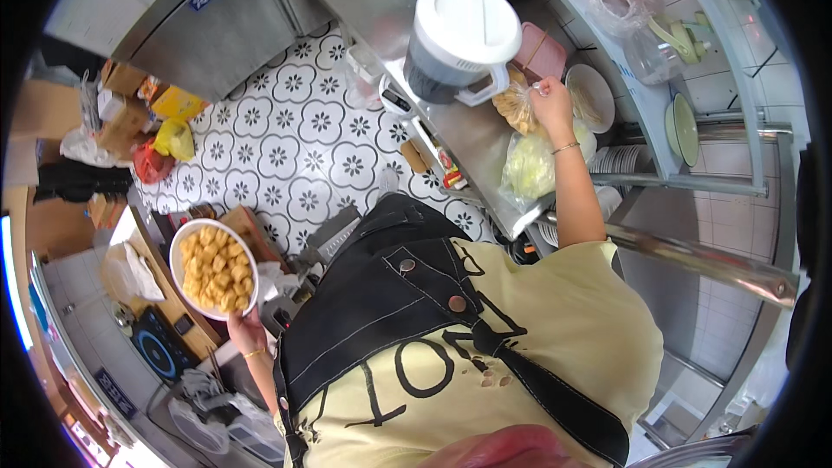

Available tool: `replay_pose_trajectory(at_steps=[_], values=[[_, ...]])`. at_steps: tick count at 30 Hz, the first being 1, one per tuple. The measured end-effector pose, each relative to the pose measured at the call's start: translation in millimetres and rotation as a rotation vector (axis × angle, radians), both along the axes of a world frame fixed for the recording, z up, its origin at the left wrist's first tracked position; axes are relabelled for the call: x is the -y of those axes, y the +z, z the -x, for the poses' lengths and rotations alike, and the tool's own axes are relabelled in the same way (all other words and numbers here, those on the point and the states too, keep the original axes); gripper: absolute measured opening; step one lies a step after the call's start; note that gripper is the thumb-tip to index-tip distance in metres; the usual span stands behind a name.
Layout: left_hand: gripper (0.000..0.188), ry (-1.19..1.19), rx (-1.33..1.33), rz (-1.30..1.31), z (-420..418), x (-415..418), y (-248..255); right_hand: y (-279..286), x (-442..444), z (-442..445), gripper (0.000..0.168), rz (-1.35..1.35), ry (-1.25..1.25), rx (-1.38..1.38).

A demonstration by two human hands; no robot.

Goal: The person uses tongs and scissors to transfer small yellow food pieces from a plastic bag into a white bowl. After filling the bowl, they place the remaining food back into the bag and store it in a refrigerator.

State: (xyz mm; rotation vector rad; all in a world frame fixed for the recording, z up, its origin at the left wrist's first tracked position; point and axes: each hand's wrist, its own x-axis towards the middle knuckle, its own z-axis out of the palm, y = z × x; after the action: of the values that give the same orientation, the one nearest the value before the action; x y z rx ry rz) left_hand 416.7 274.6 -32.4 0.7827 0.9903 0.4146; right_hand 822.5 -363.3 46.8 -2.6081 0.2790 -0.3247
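Note:
Out to the left, my left hand (247,333) grips the edge of a white bowl (176,273). The bowl is filled with golden cubes (218,266) that look like fried tofu or bread. My right hand (552,104) pinches the gathered neck of a clear plastic bag (517,107) with tan food pieces inside. This bag rests on a stainless steel table (455,140). Right below my right wrist is another clear bag with pale green leafy vegetable (530,166), perhaps cabbage. A large lidded pitcher (465,26) with dark contents stands beside the tan bag.
Behind my right hand are a pink container (543,52) and a white bowl (604,94). A metal shelf (640,101) rises along the tiled wall. An induction cooker (156,344) sits at the left. Cardboard boxes (123,117) and bags stand beyond the patterned floor (286,143).

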Motion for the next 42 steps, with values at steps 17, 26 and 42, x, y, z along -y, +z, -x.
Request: replay_pose_trajectory(at_steps=[17, 26, 42], values=[[0.04, -0.969, -0.049, 0.103, -522, 147, -12, 165, 28, -101, 0.025, 0.864, -0.111, 0.137], [0.041, -1.291, -0.101, 0.122, -647, 173, -58, 186, -77, 13, 0.017, -0.189, -0.031, 0.935], [0.035, -1.927, 0.854, -0.191, -743, 105, 113, 75, -392, -195, 0.02, -1.811, 0.16, -0.353]])
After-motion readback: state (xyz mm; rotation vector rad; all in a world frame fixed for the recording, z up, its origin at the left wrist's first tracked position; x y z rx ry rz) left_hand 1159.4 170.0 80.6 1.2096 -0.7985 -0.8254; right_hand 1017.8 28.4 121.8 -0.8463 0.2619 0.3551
